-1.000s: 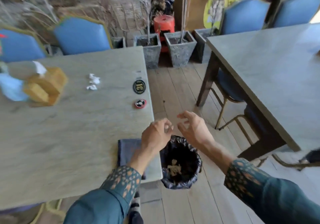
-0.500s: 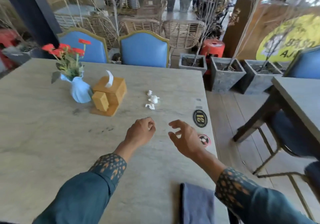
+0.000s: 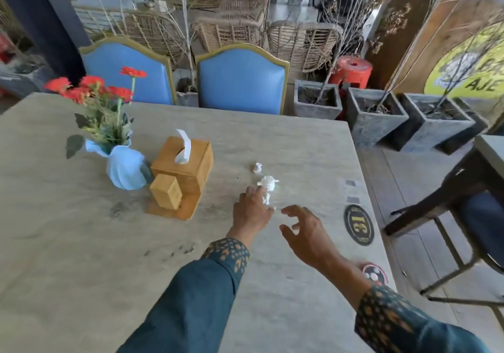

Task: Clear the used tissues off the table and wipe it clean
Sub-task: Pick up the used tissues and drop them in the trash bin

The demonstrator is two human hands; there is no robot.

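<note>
Three crumpled tissues (image 3: pixel 268 183) are left on the table (image 3: pixel 81 257), clustered right of its middle, with one small wad (image 3: pixel 257 167) set a little apart beyond the others. The nearest wad is being reached by the left hand (image 3: pixel 251 212), whose fingers (image 3: pixel 255 191) are extended onto it; whether it is already pinched cannot be told, since the fingertips are covering it. The right hand (image 3: pixel 305 232) is held just beside, above the tabletop, fingers spread and curled, nothing in it. A second ago both hands were held over a lined bin at the table's edge, and half a second ago they were lower over the table, short of the wads; now the tissues have been met, so a fresh round of pick-up is judged to be starting, with an earlier load presumably dropped. Just left of the tissues a wooden tissue box (image 3: pixel 182 171) is seen, a clean sheet standing out of its slot, and a blue vase (image 3: pixel 126 168) of red flowers touching its far side. Near the right edge a round number badge (image 3: pixel 359 224) and a smaller red disc (image 3: pixel 375 274) are laid. Dark smudges (image 3: pixel 169 251) are visible on the near surface, so wiping is judged not yet done; no cloth is in view at present, though one lay at the near edge half a second ago.
</note>
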